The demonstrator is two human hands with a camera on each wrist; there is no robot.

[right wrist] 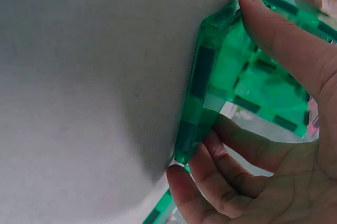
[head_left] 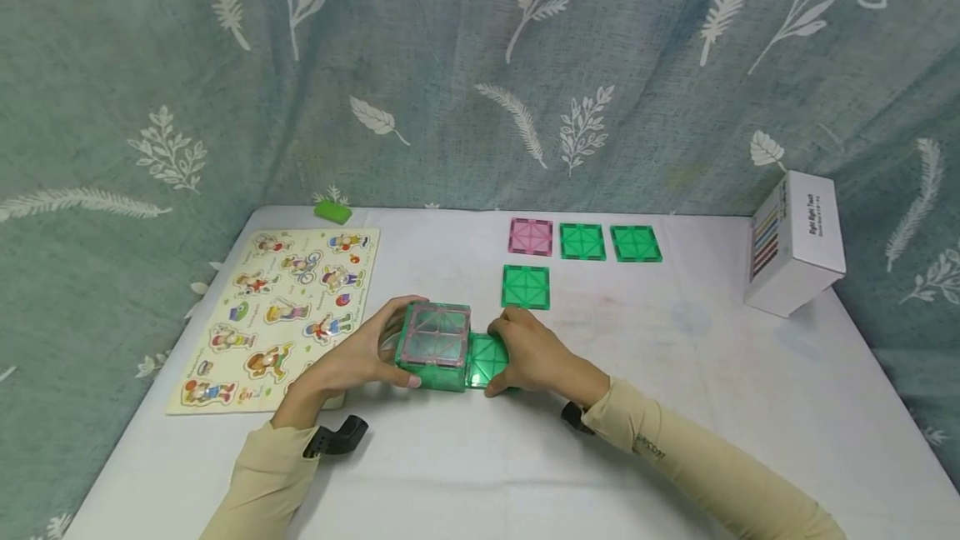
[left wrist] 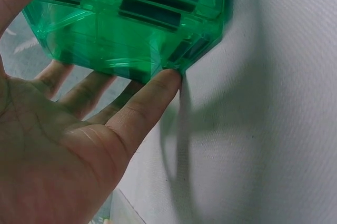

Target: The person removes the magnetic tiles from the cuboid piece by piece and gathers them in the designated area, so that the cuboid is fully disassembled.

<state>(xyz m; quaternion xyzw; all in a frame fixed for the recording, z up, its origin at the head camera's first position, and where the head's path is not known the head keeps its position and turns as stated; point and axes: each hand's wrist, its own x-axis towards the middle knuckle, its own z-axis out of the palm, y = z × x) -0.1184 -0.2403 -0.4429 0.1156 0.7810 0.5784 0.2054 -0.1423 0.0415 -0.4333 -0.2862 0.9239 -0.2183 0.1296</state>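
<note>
A box built of clear green magnetic tiles (head_left: 431, 378), with a pink square tile (head_left: 435, 337) on top, stands on the white table. My left hand (head_left: 358, 359) grips it from the left, thumb at the near side and fingers round the far side. In the left wrist view, the fingers of the left hand (left wrist: 79, 134) reach along the green wall (left wrist: 131, 50). Against the box's right side, a green square tile (head_left: 483, 359) lies on the table. The right hand (head_left: 538, 359) pinches this tile (right wrist: 199, 81) by opposite edges, as the right wrist view shows.
Behind the right hand lies another green tile (head_left: 526, 287). Farther back are a pink tile (head_left: 531, 237) and two green tiles (head_left: 582, 242). A picture puzzle board (head_left: 281, 315) covers the left side, with a green block (head_left: 332, 212) behind it. A white box (head_left: 797, 242) stands at right.
</note>
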